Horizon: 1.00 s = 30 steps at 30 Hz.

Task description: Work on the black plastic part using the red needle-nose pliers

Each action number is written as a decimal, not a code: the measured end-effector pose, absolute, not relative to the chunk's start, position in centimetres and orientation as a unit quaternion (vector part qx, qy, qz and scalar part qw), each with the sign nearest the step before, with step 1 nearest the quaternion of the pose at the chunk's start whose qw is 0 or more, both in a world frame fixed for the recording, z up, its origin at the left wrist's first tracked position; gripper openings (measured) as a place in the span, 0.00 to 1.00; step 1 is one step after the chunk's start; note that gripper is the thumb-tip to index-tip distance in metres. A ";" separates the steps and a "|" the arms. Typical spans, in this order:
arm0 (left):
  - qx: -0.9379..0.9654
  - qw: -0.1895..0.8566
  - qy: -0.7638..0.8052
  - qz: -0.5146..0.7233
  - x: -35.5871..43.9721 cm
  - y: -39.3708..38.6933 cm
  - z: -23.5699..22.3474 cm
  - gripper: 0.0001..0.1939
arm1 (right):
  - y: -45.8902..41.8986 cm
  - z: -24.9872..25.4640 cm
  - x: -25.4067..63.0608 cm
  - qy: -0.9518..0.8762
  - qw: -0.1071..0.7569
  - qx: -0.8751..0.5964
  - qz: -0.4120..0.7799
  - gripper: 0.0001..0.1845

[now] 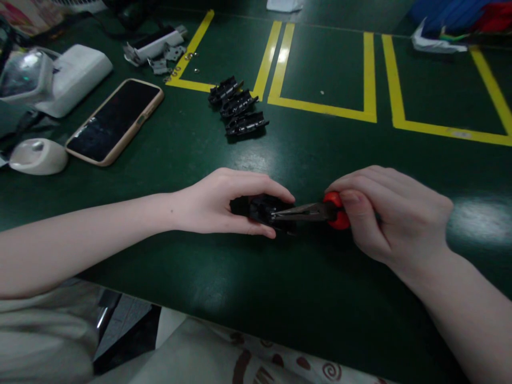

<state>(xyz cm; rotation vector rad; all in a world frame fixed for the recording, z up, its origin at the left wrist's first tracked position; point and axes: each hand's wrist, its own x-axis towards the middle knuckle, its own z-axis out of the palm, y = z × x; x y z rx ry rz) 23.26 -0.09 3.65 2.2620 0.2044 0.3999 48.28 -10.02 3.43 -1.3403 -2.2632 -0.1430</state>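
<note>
My left hand pins a small black plastic part against the dark green table, thumb and fingers closed around it. My right hand grips red-handled needle-nose pliers. The pliers' metal jaws point left and reach into the black part. Much of the part is hidden under my left fingers.
Three more black plastic parts lie in a row farther back, by yellow tape lines. A smartphone, a white mouse-like device, a white box and small metal pieces lie at the back left.
</note>
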 end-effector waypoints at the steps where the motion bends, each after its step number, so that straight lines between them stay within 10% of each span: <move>1: 0.896 0.405 0.080 0.161 23.3 -0.1 3.7 0.22 | -10.0 3.4 48.3 -0.830 0.251 -0.494 -0.051 0.10; 30: 0.898 0.404 0.075 0.158 23.2 0.0 3.6 0.22 | -10.0 3.4 48.3 -0.824 0.247 -0.507 -0.042 0.11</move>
